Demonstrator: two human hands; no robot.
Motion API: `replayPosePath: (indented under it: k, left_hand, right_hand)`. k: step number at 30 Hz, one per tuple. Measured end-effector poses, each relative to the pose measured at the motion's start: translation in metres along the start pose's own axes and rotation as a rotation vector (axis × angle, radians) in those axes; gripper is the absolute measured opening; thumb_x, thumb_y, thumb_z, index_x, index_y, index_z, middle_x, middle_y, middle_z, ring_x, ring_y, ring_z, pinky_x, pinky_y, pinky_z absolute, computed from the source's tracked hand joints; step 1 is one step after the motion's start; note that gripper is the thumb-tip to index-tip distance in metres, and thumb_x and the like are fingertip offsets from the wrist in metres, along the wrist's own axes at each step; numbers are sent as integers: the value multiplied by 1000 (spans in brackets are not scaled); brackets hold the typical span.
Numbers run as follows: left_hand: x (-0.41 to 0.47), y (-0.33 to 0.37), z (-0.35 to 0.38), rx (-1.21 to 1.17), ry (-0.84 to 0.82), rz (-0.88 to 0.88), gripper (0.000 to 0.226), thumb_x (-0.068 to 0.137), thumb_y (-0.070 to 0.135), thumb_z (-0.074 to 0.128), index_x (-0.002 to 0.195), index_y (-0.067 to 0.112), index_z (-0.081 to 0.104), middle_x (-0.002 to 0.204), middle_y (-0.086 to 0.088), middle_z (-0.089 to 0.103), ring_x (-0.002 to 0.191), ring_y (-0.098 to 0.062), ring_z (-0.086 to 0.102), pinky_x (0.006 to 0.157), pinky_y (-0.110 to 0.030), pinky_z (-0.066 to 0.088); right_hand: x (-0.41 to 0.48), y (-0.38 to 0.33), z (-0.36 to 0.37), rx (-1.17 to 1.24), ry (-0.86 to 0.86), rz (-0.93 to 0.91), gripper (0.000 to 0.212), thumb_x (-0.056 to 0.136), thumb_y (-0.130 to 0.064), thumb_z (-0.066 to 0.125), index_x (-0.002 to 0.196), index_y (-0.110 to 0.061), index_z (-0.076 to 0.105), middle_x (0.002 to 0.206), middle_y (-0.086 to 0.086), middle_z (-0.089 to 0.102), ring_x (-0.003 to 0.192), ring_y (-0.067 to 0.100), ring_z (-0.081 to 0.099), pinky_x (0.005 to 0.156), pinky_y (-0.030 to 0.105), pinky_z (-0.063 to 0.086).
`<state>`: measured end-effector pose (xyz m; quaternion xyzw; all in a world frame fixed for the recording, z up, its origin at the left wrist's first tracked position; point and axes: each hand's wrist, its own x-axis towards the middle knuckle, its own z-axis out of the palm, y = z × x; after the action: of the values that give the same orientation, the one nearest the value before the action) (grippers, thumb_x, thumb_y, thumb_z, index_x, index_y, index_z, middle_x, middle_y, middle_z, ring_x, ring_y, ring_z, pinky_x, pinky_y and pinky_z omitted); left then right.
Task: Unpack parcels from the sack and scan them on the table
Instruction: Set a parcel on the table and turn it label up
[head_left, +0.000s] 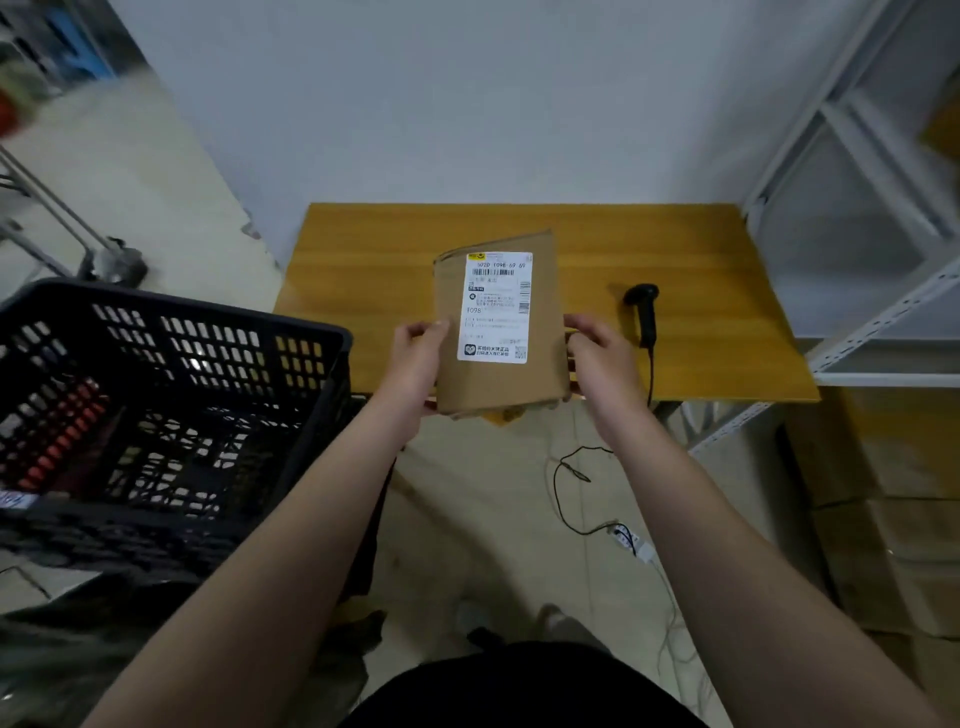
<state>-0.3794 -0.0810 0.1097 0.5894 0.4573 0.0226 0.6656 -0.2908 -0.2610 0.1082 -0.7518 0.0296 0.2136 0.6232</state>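
Our left hand (415, 353) and right hand (597, 348) pinch the parcel (498, 382) by its long sides over the near edge of the table (701, 249); the scanner (644, 312) lies nearest our right hand.

Only the parcel's shipping label carries legible print.
The white rectangular paper shipping label (496, 306) on the flat brown cardboard parcel (498, 384) reads "502D T098-69 69" across its top, above a barcode, and "T098" lower down at its left edge. Its fine print, the Chinese line at the bottom and the square code beside it are too small to read. A small white tag (15, 500) on the black plastic crate (182, 304) is blurred.
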Motion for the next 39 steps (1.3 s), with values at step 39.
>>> replayPosePath:
  k: [39]
  left_hand:
    - [-490, -224, -370, -150, 482, 484, 19, 101, 43, 53, 119, 46, 59, 105, 28, 56, 92, 7, 57, 67, -28, 47]
  right_hand:
    - [-566, 58, 147, 171, -280, -323, 28, 94, -27, 47, 105, -36, 71, 102, -13, 76, 97, 8, 70, 70, 25, 51]
